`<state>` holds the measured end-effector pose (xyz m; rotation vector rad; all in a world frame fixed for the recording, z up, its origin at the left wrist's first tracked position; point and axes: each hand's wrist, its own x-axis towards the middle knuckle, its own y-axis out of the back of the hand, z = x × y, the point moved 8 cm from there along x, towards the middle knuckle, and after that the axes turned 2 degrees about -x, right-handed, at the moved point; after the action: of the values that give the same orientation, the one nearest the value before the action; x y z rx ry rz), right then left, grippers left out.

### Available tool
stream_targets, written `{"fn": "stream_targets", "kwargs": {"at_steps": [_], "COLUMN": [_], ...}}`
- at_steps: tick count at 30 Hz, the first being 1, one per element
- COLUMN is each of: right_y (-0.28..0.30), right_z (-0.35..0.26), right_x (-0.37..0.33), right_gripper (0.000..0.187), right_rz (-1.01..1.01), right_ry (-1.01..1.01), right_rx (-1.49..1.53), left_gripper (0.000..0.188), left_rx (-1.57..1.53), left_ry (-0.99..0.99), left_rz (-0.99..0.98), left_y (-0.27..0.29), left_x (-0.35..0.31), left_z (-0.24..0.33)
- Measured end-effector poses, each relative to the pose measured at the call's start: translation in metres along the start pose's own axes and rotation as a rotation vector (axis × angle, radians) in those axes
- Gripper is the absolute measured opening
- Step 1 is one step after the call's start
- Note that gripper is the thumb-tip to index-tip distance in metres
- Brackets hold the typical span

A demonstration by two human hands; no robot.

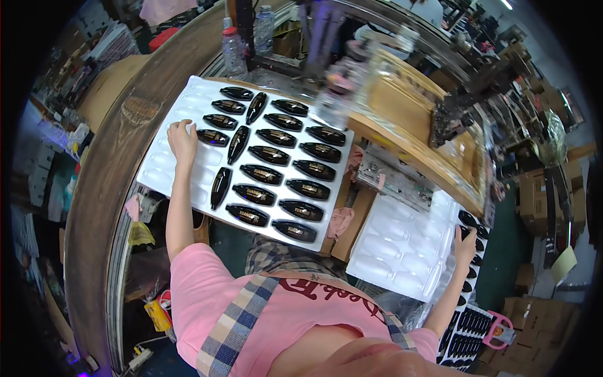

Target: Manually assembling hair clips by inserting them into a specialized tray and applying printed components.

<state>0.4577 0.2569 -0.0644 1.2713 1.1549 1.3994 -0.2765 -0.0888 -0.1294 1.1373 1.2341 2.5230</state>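
Note:
A white moulded tray (210,166) lies in front of me, with many glossy black pointed-oval pieces (270,155) in its hollows. Over the left part of this tray, my left hand (182,143) is open with bent, slightly parted fingers. Its thumb side is beside the left end of one black piece (212,137); whether they touch I cannot tell. Far to the right, my right hand (465,246) is closed around a black piece (465,231) at the edge of another row of such pieces. Between the two sides lies a white tray (392,242) with bare hollows.
A wooden-framed screen (418,135) on a machine rises behind the right-hand tray, with a blurred machine part (345,81) beside it. Plastic bottles (233,53) stand behind the left tray. A curved wooden beam (100,207) runs along the left. Cardboard boxes (534,327) are stacked at right.

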Motion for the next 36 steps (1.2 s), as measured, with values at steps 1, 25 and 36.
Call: {"fn": "stream_targets", "kwargs": {"at_steps": [1,25,36], "right_y": [-0.003,0.074,0.007], "right_z": [0.004,-0.293,-0.082], "right_x": [0.003,-0.043,0.036], "right_gripper": [0.055,0.041,0.048], "right_rz": [0.013,-0.192,0.012], "right_ry": [0.003,0.627,0.307], "right_rx": [0.051,0.883,0.596], "left_gripper": [0.017,0.018,0.017], "left_rx": [-0.066,-1.486,-0.853], "left_ry": [-0.049,-0.007,0.472], "left_rz": [0.054,-0.597,-0.105], "left_y": [0.007,-0.014,0.025], "left_x": [0.006,0.032,-0.036], "left_z": [0.016,0.279,-0.051]}}
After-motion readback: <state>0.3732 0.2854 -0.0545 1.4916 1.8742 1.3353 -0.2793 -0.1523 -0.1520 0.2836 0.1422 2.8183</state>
